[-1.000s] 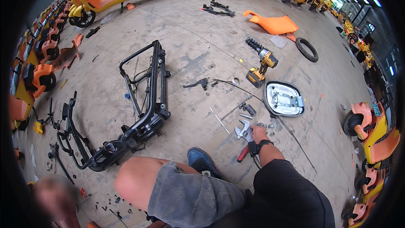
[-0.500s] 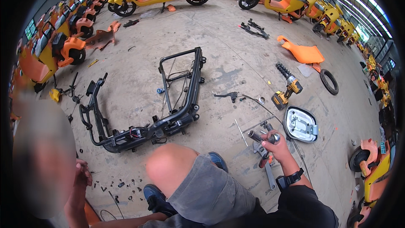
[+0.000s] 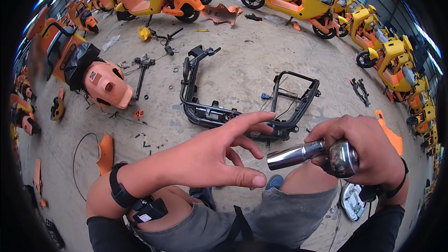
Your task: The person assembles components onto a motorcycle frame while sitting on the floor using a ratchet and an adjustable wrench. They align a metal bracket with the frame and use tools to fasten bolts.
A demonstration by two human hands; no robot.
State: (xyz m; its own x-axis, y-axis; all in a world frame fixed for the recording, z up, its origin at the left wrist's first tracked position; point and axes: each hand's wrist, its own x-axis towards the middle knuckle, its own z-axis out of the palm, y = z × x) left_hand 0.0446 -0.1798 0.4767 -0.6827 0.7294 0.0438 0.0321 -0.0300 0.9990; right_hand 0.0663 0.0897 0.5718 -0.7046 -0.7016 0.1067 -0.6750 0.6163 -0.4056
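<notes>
My right hand (image 3: 361,137) is wrapped round a socket wrench, its round shiny head (image 3: 344,159) showing at the palm. A long chrome socket (image 3: 293,157) on it points left, toward my other hand. My left hand (image 3: 226,147) hovers just short of the socket's end, fingers spread and thumb out, holding nothing. The wrench's handle is hidden by my right hand. Beyond both hands a black scooter frame (image 3: 205,115) lies on the floor, partly covered by my left fingers.
Yellow and orange scooters (image 3: 291,7) stand in rows at the back and right. One scooter with an orange rear (image 3: 109,84) is at the left. An orange panel (image 3: 389,133) and a white-lined lid (image 3: 353,203) lie right. Small bolts (image 3: 146,144) are scattered left of my arm.
The view has swung left. My right hand has lifted the socket wrench from low over the floor to in front of me. My left hand now reaches into the middle, fingers spread beside the socket.
</notes>
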